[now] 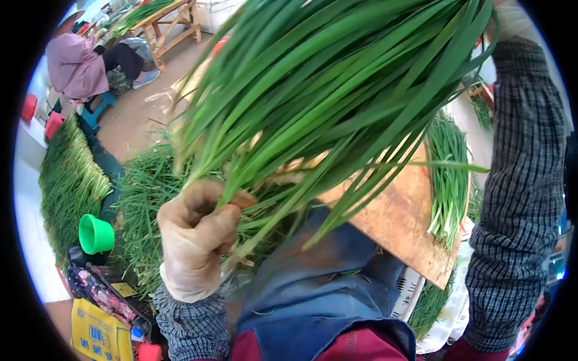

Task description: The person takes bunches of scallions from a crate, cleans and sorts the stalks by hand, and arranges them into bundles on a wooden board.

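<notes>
A large bunch of garlic chives [337, 90], long flat green leaves with pale stem ends, is held up across the middle of the view. My left hand [198, 234], in a thin whitish glove, is closed with thumb and forefinger pinching some stems at the bunch's lower left end. At the upper right my gloved right hand [516, 23] grips the leafy end of the bunch; leaves and the frame edge partly hide its fingers. Several stems droop below the bunch toward my lap. A pile of loose chives [150, 210] lies beyond and left of my left hand.
A wooden board [391, 204] carries a neat chive bundle [448, 180] at right. On the left are stacked chives [69, 186], a green bucket [96, 234] and a yellow bag [99, 331]. Farther back, a person [78, 63] sits near a wooden table [159, 21].
</notes>
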Motion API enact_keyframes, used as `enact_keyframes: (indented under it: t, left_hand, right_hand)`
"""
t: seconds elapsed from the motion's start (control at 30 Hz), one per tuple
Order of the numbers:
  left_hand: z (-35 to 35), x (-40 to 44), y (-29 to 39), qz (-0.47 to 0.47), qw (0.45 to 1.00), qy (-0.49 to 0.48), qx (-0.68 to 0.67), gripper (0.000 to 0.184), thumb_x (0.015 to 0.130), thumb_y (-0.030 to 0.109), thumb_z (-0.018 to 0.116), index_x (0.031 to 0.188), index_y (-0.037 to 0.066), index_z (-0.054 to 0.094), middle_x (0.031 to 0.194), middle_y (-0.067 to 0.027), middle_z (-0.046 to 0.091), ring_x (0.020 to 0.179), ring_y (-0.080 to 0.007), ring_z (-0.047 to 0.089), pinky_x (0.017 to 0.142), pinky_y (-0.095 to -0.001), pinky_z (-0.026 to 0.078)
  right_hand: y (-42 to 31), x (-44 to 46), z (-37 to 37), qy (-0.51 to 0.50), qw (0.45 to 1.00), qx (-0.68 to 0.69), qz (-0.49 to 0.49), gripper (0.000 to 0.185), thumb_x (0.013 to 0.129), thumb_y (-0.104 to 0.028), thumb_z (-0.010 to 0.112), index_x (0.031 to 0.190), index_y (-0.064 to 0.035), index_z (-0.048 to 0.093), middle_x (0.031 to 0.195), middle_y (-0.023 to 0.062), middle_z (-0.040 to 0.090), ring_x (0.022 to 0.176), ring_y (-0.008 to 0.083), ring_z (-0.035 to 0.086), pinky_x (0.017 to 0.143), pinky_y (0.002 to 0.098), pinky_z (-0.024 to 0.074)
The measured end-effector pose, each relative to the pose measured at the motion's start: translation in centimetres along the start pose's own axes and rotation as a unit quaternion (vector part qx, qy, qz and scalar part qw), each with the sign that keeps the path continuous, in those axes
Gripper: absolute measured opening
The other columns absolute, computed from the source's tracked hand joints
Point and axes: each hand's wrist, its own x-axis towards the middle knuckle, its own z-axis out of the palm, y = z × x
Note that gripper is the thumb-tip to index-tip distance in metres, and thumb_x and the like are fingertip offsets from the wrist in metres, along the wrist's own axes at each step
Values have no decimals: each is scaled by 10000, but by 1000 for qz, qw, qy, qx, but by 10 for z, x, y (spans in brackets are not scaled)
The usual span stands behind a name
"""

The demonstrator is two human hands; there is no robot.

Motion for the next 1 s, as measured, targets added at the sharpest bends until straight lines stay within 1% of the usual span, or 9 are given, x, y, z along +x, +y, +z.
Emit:
enact_keyframes:
  t: [0.23,0.37,0.4,0.47,0.5,0.6,0.67,0.87,1.0]
  left_hand:
    - [-64,-34,-7,-157,975,103,118,108,759,53,629,838,-21,633,547,27,489,407,-17,339,377,-190,231]
    - [-145,-46,-32,-161,924,178,297,90,752,77,625,798,2,642,531,28,494,435,-66,417,415,-217,323]
    - [-183,-51,-49,-139,883,197,402,76,739,71,619,780,12,644,538,19,512,452,-108,463,440,-242,370]
    - [-263,-70,-95,56,534,230,812,51,715,55,597,727,27,638,691,-54,588,647,-213,563,569,-329,443]
    - [-233,-66,-77,-99,424,165,885,90,701,59,595,779,55,639,903,-111,599,861,-276,555,698,-369,445]
    - [-152,-44,-80,233,610,100,751,308,697,41,664,993,102,606,983,-103,580,928,-262,532,792,-345,434]
    - [-82,-26,-85,255,800,40,542,277,745,26,656,1015,72,612,967,-127,595,918,-280,561,823,-373,445]
    - [-7,22,-113,321,653,-19,686,263,718,60,668,957,48,561,834,-108,551,776,-277,537,654,-357,439]
    - [-16,15,-107,355,763,-31,540,224,699,51,682,900,51,581,794,-96,545,736,-283,524,631,-368,433]
  right_hand:
    - [37,-35,57,-71,991,117,8,222,815,-158,552,939,17,608,847,104,637,704,186,617,676,266,515]
    - [25,-93,49,15,881,342,326,242,775,-139,597,948,30,588,860,130,624,685,207,612,673,282,519]
    - [31,-99,48,48,870,355,339,258,752,-130,619,948,33,577,868,133,616,682,217,608,655,294,516]
    - [66,-106,52,41,940,212,265,263,752,-123,619,983,-2,581,916,129,618,760,220,603,703,301,494]
    - [92,-107,56,-2,984,48,171,257,776,-124,598,1019,-40,596,956,122,627,841,213,603,771,296,475]
    - [114,-112,62,-55,984,-154,72,296,802,-101,571,1096,-82,599,1092,105,612,1006,209,584,875,283,444]
    - [127,-108,66,-54,986,-115,107,300,803,-102,575,1101,-81,597,1095,109,610,999,202,585,875,276,444]
    - [76,-121,55,8,934,133,330,275,798,-118,595,1070,-77,608,1043,107,626,945,184,598,843,266,454]
    - [87,-122,60,27,861,272,429,226,790,-137,606,980,-16,618,972,105,637,858,158,599,792,268,464]
